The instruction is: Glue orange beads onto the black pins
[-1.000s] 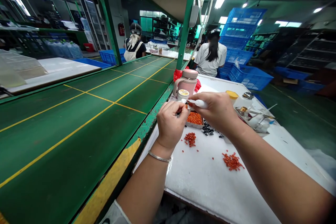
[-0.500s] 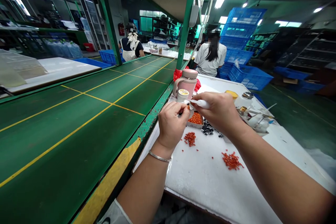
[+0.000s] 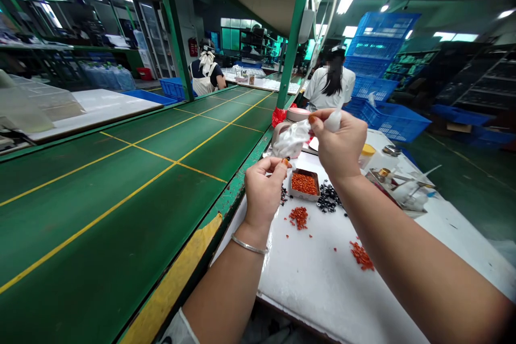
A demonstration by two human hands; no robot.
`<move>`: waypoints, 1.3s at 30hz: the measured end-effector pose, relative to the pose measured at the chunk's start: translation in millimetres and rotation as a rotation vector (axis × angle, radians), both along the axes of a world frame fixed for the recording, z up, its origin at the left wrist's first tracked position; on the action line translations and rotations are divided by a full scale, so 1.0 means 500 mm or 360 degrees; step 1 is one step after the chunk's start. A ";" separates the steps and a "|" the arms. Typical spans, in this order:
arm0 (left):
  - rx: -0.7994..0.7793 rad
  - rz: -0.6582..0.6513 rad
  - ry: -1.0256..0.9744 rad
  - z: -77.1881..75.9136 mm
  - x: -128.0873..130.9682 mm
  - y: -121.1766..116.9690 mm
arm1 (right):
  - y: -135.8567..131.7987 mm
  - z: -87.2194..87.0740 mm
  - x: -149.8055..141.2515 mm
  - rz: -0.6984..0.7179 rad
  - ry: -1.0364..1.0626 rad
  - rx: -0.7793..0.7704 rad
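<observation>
My left hand (image 3: 264, 188) is closed in a pinch over the near edge of the white table. A tiny black piece (image 3: 287, 159) shows between its thumb and forefinger. Higher up and to the right, my right hand (image 3: 341, 142) is closed around a small white squeeze bottle (image 3: 332, 121), its thin nozzle pointing up. The fingertips of that hand also pinch a crumpled white cloth or tissue (image 3: 288, 141), which hangs leftward in front of a pink jug (image 3: 299, 113). Below the hands stands a small box (image 3: 305, 193) of orange-red bits, with black parts (image 3: 329, 198) beside it.
Loose orange-red bits lie in two piles (image 3: 299, 217) (image 3: 362, 256) on the white table (image 3: 306, 285). A tray of tools (image 3: 403, 188) sits at the right. To the left runs a green conveyor belt (image 3: 121, 215). Two people sit farther off, near stacked blue crates (image 3: 382, 37).
My right hand has risen and pulled back from my left, tipping the bottle's nozzle upward. A white cloth or tissue now shows in its fingers. The left hand keeps its pinch.
</observation>
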State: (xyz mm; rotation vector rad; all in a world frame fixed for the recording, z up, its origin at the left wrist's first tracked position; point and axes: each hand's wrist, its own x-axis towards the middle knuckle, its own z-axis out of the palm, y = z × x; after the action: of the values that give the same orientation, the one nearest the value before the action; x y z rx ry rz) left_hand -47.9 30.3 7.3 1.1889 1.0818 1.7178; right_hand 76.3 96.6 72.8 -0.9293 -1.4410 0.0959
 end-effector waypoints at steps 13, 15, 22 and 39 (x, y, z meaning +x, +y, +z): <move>-0.0086 -0.0030 -0.0251 0.002 0.000 0.001 | 0.074 -0.043 -0.027 0.0327 0.0020 -0.0811; -0.0080 -0.0037 -0.0259 0.001 0.001 0.001 | 0.072 -0.057 -0.017 0.0283 -0.0052 -0.0837; -0.0130 -0.0137 -0.0425 0.006 0.003 -0.002 | 0.013 -0.037 0.033 0.0246 -0.0021 -0.0767; -0.0393 -0.0919 -0.0497 -0.006 0.083 -0.056 | -0.265 -0.129 0.130 0.0968 0.0614 -0.1564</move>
State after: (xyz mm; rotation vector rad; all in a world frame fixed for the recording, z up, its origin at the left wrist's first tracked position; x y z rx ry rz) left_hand -6.1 2.3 4.2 0.9200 0.6516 1.2254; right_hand 141.2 -35.7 8.5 -1.1088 -1.2362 1.4556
